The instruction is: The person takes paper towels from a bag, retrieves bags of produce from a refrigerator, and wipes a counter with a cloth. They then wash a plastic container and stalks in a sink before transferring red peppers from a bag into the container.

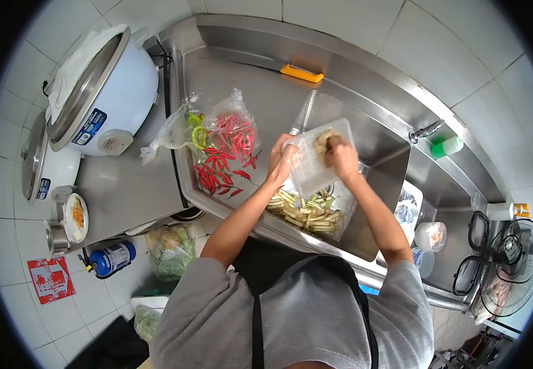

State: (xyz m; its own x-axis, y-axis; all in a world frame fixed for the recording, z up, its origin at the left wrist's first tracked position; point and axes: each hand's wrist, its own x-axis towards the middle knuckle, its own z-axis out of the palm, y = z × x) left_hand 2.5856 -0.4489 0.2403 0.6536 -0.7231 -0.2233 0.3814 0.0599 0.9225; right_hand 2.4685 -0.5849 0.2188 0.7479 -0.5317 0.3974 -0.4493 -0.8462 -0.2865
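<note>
My left hand [280, 160] grips the left side of a clear plastic container [312, 178], which is tilted over the sink [389, 178]. Inside the container, my right hand [342, 158] has its fingers curled at some pale brown food pieces [323, 142]; its fingertips are partly hidden. Below the container lies a pile of cut pale-green vegetable sticks [309, 212] in the sink. To the left, loose red chilies [214, 174] lie on the steel counter beside a clear bag of red chilies [236, 132].
A yellow-handled knife [302, 74] lies at the back of the counter. Green chilies [197, 132] sit by another bag. Rice cookers [116, 92] stand left. A faucet [426, 131], green bottle [447, 147] and fan [512, 264] are on the right.
</note>
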